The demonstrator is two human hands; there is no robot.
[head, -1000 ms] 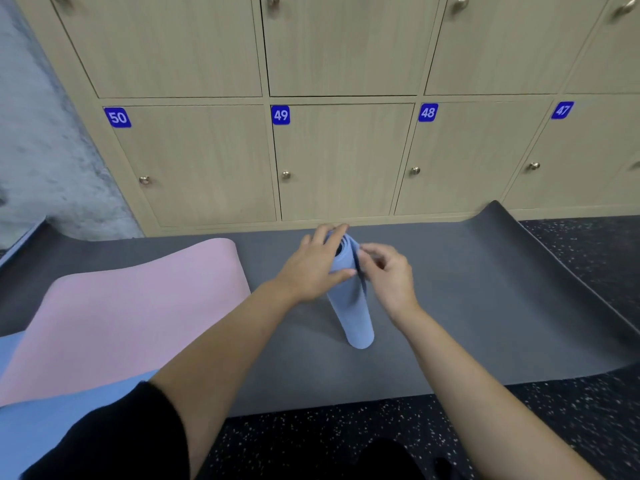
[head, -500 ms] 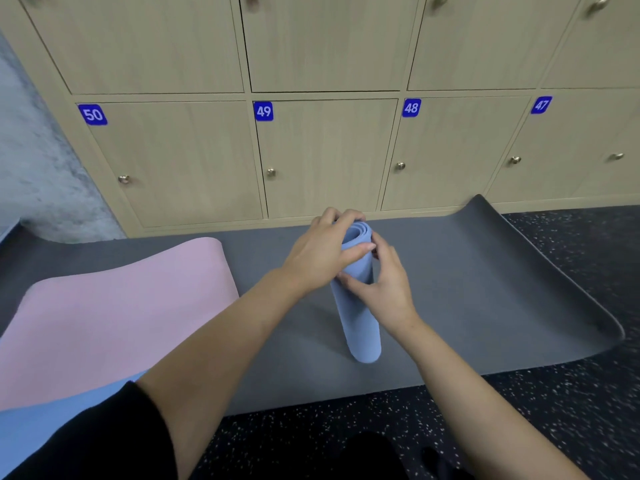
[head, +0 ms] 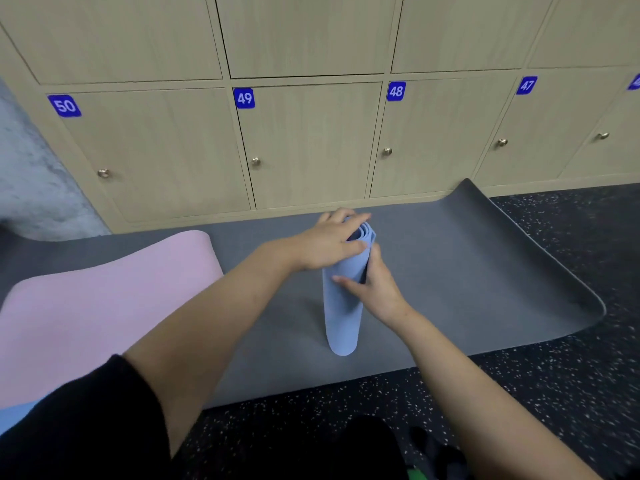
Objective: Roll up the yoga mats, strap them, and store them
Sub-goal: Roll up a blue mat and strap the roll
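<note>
lockers point(head: 308, 143): wooden bank along the back, doors numbered 50, 49, 48 and 47, every door closed, a round metal knob on each; contents hidden.
rolled blue mat point(head: 341, 323): upright on end on the grey mat, in front of lockers 49 and 48; spiral of layers visible at the top end.
left grip point(head: 329, 244): curled over the top end of the rolled blue mat, fingers over the far rim, thumb across the near face; holding it.
right grip point(head: 375, 292): just below the left grip, thumb laid across the front, fingers wrapped behind; holding the upper half of the rolled blue mat.
grey mat point(head: 450, 271): spread on the floor along the locker base, right end curled upward.
pink mat point(head: 104, 299): flat over the left part of the grey mat, well apart from the rolled blue mat.
flat blue mat point(head: 14, 414): sliver at lower left, touching the pink mat's near edge, partly behind the black sleeve point(head: 86, 427).
floor point(head: 554, 393): dark, speckled.
concrete wall point(head: 27, 168): left of locker 50.
in the way: closed doors before every locker interior; both forearms across the near part of the grey mat.
</note>
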